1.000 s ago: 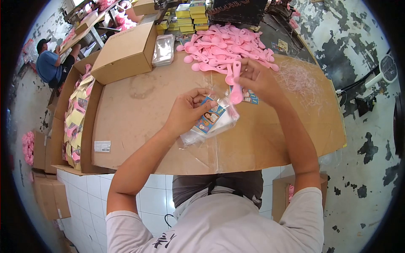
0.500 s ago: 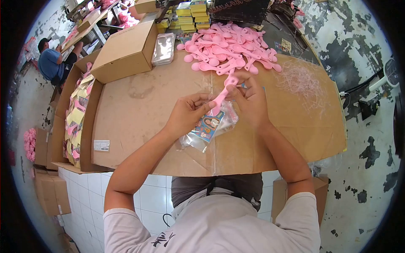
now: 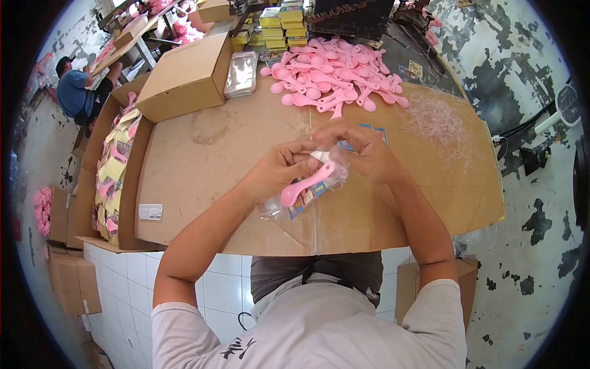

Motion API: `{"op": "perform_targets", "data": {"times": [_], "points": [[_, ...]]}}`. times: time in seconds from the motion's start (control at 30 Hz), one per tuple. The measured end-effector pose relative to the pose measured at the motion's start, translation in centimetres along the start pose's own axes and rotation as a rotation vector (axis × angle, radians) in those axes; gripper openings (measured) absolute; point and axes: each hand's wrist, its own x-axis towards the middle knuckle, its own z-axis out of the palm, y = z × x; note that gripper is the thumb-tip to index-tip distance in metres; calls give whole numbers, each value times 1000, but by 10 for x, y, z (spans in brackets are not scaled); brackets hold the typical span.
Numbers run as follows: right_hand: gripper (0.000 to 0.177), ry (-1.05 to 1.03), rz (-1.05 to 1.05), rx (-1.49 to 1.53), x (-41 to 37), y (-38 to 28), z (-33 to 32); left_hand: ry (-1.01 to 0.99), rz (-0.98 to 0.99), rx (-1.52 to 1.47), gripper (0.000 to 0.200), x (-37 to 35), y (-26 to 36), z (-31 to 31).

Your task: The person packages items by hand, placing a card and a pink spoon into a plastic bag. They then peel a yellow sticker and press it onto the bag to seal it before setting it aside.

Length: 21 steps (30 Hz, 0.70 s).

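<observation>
A pink spoon (image 3: 307, 184) lies tilted over a blue printed card (image 3: 306, 200) and clear plastic bags (image 3: 270, 209), its bowl toward the lower left. My left hand (image 3: 279, 169) is pinched on the clear plastic just above the spoon. Close beside it, my right hand (image 3: 362, 150) has its fingers bent at the plastic's upper right edge; they are blurred, so their grip is unclear. Beyond my right hand lie more blue cards (image 3: 378, 132). A large pile of pink spoons (image 3: 332, 67) spreads across the back of the cardboard surface (image 3: 203, 178).
Left stands an open box (image 3: 142, 147) full of packed spoons and cards. Behind are a closed carton (image 3: 181, 77), a stack of clear bags (image 3: 241, 74) and yellow card stacks (image 3: 273, 27). Plastic strands (image 3: 436, 123) lie right. A person (image 3: 77, 92) sits far left.
The spoon has moved down from between both hands onto the card and plastic. My right hand has let go of it and moved to the plastic's upper edge.
</observation>
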Motion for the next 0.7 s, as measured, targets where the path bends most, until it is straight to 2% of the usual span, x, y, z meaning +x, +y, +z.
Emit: {"op": "perform_targets", "data": {"times": [0.1, 0.13, 0.23, 0.3, 0.4, 0.43, 0.5, 0.53, 0.63, 0.7], "points": [[15, -43, -17, -197, 5, -29, -1, -66, -33, 27, 48, -4, 4, -6], [12, -14, -85, -282, 9, -43, 0, -86, -57, 29, 49, -6, 7, -6], [9, 58, -263, -499, 17, -89, -1, 93, 144, 32, 39, -7, 18, 8], [12, 67, -346, -604, 19, -109, -6, 128, 237, 113, 43, -9, 26, 13], [12, 38, -288, -1034, 19, -116, -8, 141, 414, 406, 48, -13, 28, 16], [12, 82, -224, -911, 19, -114, -8, 137, 474, 539, 50, -15, 29, 16], [14, 163, -97, -663, 19, -107, -7, 114, 454, 561, 51, -22, 35, 24], [15, 155, -86, -671, 19, -109, -6, 103, 445, 570, 52, -23, 37, 28], [17, 138, -58, -672, 15, -113, -2, 237, 474, 590, 47, -19, 36, 41], [18, 133, -42, -646, 13, -110, -2, 218, 389, 487, 46, -16, 36, 36]]}}
